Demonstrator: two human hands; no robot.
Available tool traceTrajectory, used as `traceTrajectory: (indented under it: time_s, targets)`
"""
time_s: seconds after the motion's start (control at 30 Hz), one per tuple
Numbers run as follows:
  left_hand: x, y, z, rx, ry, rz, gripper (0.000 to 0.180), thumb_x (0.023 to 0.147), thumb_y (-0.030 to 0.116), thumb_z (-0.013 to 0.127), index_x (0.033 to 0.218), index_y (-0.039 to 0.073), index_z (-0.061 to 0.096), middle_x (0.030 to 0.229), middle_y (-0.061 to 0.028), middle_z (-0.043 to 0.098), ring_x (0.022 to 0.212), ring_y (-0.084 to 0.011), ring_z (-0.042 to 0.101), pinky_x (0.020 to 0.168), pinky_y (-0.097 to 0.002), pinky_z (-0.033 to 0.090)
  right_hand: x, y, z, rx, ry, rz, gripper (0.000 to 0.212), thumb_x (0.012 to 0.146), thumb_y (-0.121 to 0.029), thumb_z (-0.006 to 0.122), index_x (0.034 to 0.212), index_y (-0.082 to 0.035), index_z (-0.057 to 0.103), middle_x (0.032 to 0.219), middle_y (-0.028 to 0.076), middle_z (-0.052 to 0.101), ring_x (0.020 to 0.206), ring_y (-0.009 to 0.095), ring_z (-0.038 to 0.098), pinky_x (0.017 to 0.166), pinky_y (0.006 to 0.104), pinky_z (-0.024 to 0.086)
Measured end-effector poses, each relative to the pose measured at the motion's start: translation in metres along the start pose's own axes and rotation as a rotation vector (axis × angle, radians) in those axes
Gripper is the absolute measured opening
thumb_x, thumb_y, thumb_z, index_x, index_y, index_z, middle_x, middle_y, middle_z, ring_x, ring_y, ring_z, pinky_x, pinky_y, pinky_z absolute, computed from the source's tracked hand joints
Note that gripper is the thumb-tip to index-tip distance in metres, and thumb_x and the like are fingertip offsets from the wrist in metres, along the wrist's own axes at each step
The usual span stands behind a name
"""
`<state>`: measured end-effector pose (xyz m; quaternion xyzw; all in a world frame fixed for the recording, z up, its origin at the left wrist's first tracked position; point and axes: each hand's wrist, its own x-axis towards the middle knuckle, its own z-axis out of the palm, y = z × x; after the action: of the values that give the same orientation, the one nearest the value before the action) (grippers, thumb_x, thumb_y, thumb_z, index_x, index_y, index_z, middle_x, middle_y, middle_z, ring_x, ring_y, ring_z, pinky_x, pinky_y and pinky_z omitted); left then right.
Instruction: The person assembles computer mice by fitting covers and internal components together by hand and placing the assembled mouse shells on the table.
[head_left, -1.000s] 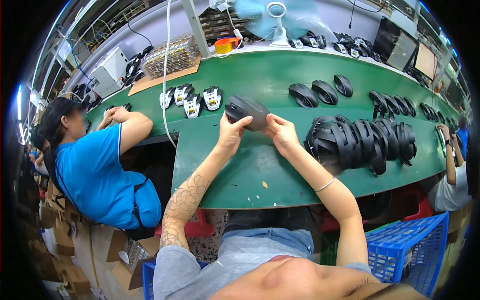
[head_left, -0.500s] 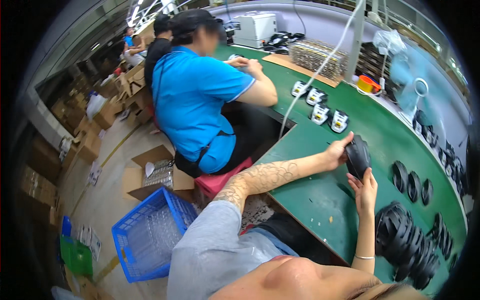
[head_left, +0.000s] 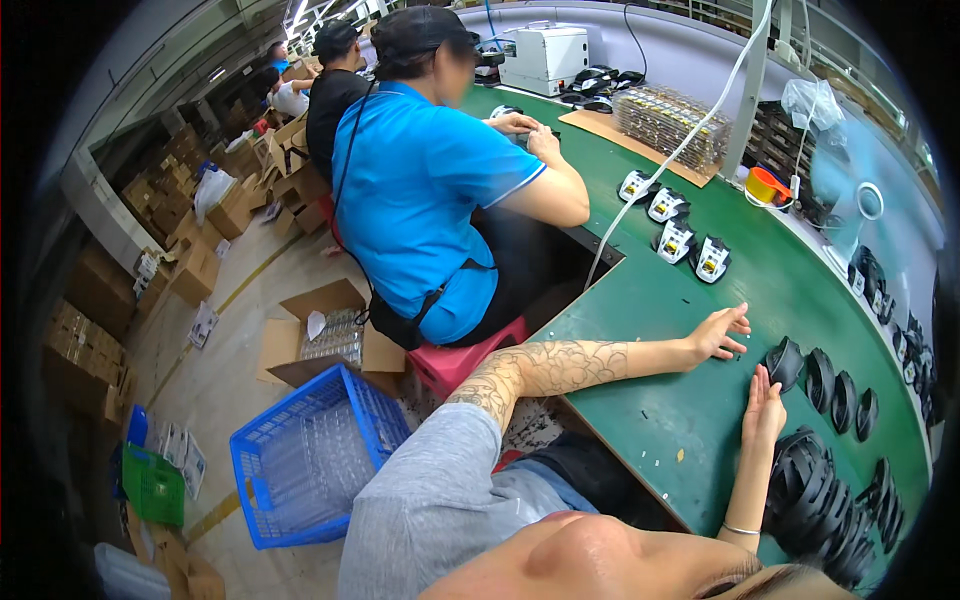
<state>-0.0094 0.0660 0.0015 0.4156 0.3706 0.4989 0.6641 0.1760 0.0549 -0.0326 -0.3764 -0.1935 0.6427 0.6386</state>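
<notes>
A curved black plastic shell (head_left: 784, 362), shaped like a computer mouse cover, stands at the near left end of a short row of similar black shells (head_left: 820, 380) on the green table. My right hand (head_left: 764, 408), a bracelet on its wrist, has its fingers stretched out at the shell's edge; whether they touch it I cannot tell. Left of that shell, over the table, my left hand (head_left: 718, 334) is open with its fingers spread and nothing in them.
A stack of black shells (head_left: 800, 480) lies beside my right forearm. Several white-and-black mouse-shaped parts (head_left: 676, 240) sit farther up the green table (head_left: 630, 390). A co-worker in blue (head_left: 430, 180) sits to the left. A blue crate (head_left: 250, 500) and an open carton (head_left: 280, 350) stand on the floor.
The black shell, held between both hands before, is now at the end of the row on the right. My left hand has let go and spread its fingers. The view has shifted slightly.
</notes>
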Motion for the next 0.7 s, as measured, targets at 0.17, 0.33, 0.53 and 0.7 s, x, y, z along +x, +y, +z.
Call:
traceTrajectory:
  time_s: [0.17, 0.33, 0.53, 0.7]
  targets:
    - [-0.004, 0.001, 0.002, -0.003, -0.007, 0.012, 0.059, 0.085, 0.061, 0.042, 0.109, 0.008, 0.049, 0.115, -0.0086, 0.052, 0.094, -0.0216, 0.059, 0.078, -0.0322, 0.043, 0.009, -0.001, -0.003, 0.035, 0.113, 0.014, 0.032, 0.094, -0.016, 0.047, 0.112, 0.010, 0.043, 0.119, 0.021, 0.050, 0.113, 0.029, 0.051, 0.098, 0.0366, 0.043]
    - [-0.012, 0.004, 0.006, 0.083, 0.007, 0.100, 0.052, 0.082, 0.052, 0.053, 0.108, 0.007, 0.050, 0.118, -0.0101, 0.052, 0.101, -0.0242, 0.057, 0.081, -0.0340, 0.044, -0.016, 0.003, 0.021, -0.159, -0.063, -0.154, 0.053, 0.090, -0.011, 0.048, 0.139, -0.003, 0.029, 0.143, 0.009, 0.030, 0.134, 0.023, 0.024, 0.106, 0.0382, 0.023]
    - [-0.049, 0.006, 0.073, 0.960, -0.343, 1.024, 0.062, 0.063, 0.036, 0.071, 0.113, 0.006, 0.051, 0.129, -0.0194, 0.043, 0.123, -0.0372, 0.038, 0.100, -0.0461, 0.033, 0.029, 0.003, -0.039, 0.114, -0.425, 0.017, 0.055, 0.086, -0.007, 0.048, 0.139, -0.011, 0.032, 0.150, 0.007, 0.004, 0.134, 0.024, 0.023, 0.103, 0.0361, 0.029]
    - [-0.061, -0.009, 0.125, 1.319, -0.850, 1.017, 0.069, 0.061, 0.043, 0.070, 0.119, 0.009, 0.053, 0.132, -0.0184, 0.040, 0.127, -0.0364, 0.031, 0.102, -0.0507, 0.026, 0.018, 0.013, -0.001, -0.230, -0.267, -0.172, 0.054, 0.076, 0.013, 0.046, 0.127, -0.004, 0.049, 0.150, 0.006, 0.007, 0.131, 0.025, 0.030, 0.091, 0.0313, 0.041]
